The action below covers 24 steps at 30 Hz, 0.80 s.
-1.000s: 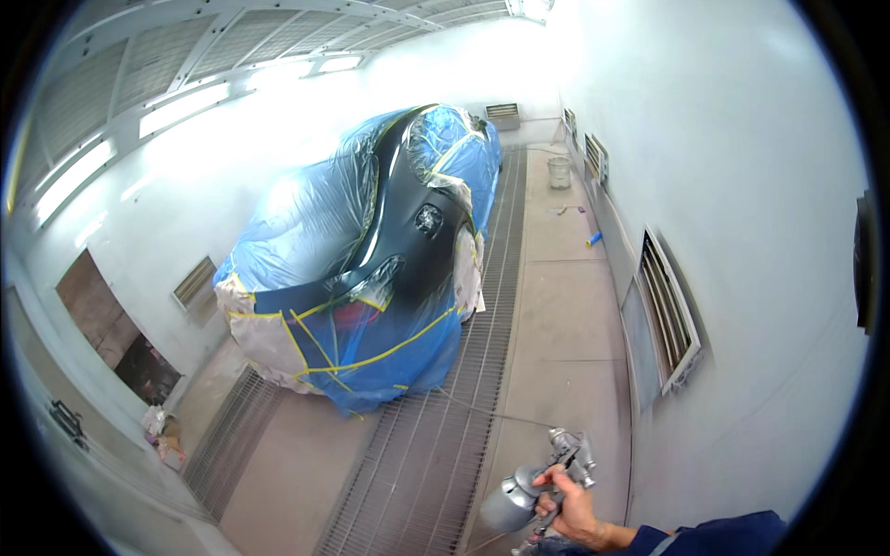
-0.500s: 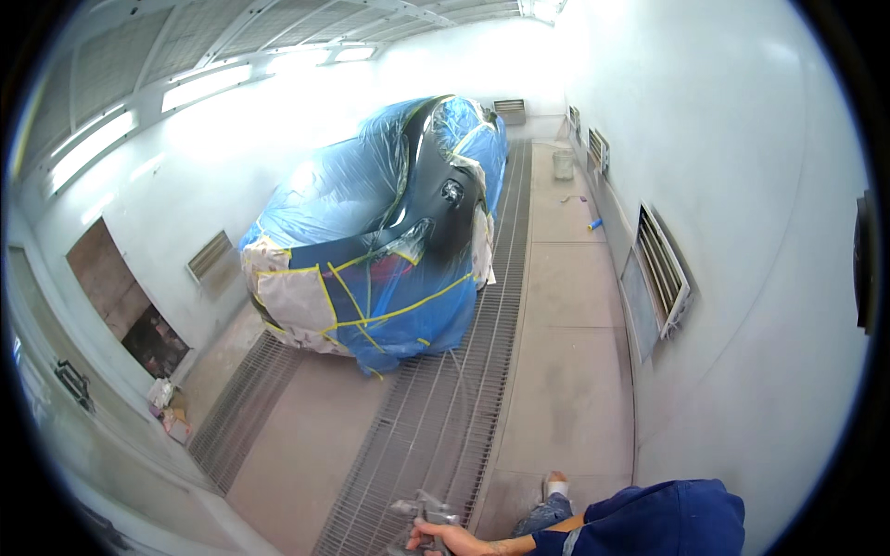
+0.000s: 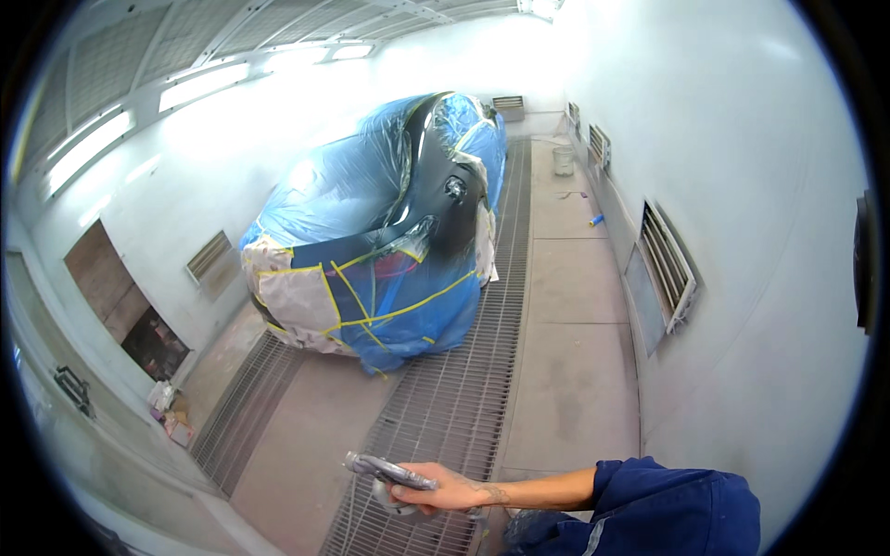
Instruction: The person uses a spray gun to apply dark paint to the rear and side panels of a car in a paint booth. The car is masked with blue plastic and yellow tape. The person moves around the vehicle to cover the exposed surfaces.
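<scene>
My right hand point(image 3: 450, 488) is wrapped round a grey spray gun point(image 3: 378, 466), its front end pointing left. The forearm reaches in from the lower right, out of a dark blue sleeve point(image 3: 677, 505). My left hand is out of view. Beyond the gun stands a car with a dark, bare fender point(image 3: 454, 222), well apart from my hand. Blue plastic sheeting point(image 3: 334, 190) covers most of the car. Pale masking paper point(image 3: 297, 301) hangs at its front left corner, edged with yellow tape point(image 3: 408, 313).
Metal floor grating point(image 3: 436, 408) runs along both sides of the car. Vents point(image 3: 666, 269) line the right wall. A bucket point(image 3: 563, 162) and a small blue roll point(image 3: 595, 221) lie toward the back right. Clutter point(image 3: 171, 412) sits by the left wall.
My right hand has risen with the spray gun, and more of the forearm shows. The gun's front end now points left. The car stays where it was.
</scene>
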Each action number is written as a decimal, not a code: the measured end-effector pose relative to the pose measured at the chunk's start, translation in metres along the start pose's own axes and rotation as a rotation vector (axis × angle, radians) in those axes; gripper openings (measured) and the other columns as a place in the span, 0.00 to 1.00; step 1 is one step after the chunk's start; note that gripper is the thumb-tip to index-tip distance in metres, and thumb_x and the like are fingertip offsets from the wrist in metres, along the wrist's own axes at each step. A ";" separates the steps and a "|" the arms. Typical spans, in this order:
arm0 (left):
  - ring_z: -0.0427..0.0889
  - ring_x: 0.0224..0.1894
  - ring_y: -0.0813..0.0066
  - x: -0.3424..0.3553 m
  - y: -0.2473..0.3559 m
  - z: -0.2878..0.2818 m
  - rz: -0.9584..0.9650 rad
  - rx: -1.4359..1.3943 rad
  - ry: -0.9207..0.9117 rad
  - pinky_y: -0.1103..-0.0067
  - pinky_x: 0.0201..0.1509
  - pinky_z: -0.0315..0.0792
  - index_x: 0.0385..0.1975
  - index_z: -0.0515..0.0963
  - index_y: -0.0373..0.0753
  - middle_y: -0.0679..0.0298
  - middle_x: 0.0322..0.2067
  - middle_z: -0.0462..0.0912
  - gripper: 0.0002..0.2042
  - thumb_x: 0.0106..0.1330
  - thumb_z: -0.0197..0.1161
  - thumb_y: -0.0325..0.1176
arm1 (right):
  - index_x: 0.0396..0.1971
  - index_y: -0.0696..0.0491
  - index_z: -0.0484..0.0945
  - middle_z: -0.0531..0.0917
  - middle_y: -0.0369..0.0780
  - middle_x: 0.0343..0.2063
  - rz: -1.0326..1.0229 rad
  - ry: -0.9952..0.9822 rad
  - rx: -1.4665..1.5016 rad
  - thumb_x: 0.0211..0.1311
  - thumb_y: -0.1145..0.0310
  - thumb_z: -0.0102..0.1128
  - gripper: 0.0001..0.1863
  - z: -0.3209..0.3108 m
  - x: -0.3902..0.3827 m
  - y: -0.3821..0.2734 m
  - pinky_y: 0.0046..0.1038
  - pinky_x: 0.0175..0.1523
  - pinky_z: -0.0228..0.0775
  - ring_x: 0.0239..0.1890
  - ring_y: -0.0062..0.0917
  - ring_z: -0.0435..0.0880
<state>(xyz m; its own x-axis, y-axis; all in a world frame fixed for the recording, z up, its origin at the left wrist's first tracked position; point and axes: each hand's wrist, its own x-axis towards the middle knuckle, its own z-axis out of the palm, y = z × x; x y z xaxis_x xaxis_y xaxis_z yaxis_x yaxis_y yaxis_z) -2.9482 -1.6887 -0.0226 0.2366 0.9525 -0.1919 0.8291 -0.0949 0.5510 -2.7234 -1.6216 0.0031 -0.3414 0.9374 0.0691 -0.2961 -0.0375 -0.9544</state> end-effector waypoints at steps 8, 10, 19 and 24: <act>0.81 0.46 0.51 0.014 0.019 -0.021 -0.157 -0.018 0.135 0.64 0.51 0.75 0.51 0.78 0.35 0.48 0.45 0.82 0.19 0.66 0.63 0.41 | 0.48 0.55 0.76 0.81 0.35 0.39 0.144 -0.024 -0.014 0.69 0.59 0.58 0.16 -0.028 0.011 0.055 0.25 0.49 0.71 0.43 0.17 0.77; 0.81 0.46 0.51 0.007 0.028 -0.033 -0.256 -0.030 0.209 0.64 0.51 0.75 0.51 0.78 0.35 0.48 0.45 0.82 0.20 0.66 0.63 0.41 | 0.39 0.53 0.79 0.79 0.32 0.25 -0.019 0.011 0.266 0.65 0.58 0.65 0.14 0.018 0.004 0.042 0.23 0.31 0.70 0.28 0.14 0.75; 0.84 0.41 0.58 0.060 0.059 -0.129 0.305 0.101 0.656 0.68 0.41 0.78 0.45 0.81 0.37 0.56 0.47 0.83 0.15 0.58 0.70 0.32 | 0.43 0.55 0.78 0.81 0.40 0.29 0.201 -0.436 -0.134 0.62 0.63 0.63 0.13 0.046 0.095 0.073 0.30 0.38 0.71 0.33 0.24 0.78; 0.83 0.38 0.57 0.111 0.001 -0.171 0.216 0.052 0.416 0.67 0.40 0.77 0.33 0.81 0.41 0.60 0.38 0.84 0.09 0.53 0.72 0.31 | 0.47 0.57 0.77 0.81 0.47 0.37 -0.055 -0.587 -0.154 0.64 0.65 0.58 0.15 0.077 0.179 0.160 0.33 0.43 0.71 0.39 0.33 0.79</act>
<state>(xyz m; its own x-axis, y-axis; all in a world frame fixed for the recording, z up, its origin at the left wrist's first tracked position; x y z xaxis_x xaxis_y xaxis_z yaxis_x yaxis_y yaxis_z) -3.0082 -1.5330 0.0956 0.1926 0.9433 0.2703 0.8099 -0.3083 0.4990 -2.9006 -1.4868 -0.1144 -0.7772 0.5873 0.2260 -0.2099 0.0967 -0.9729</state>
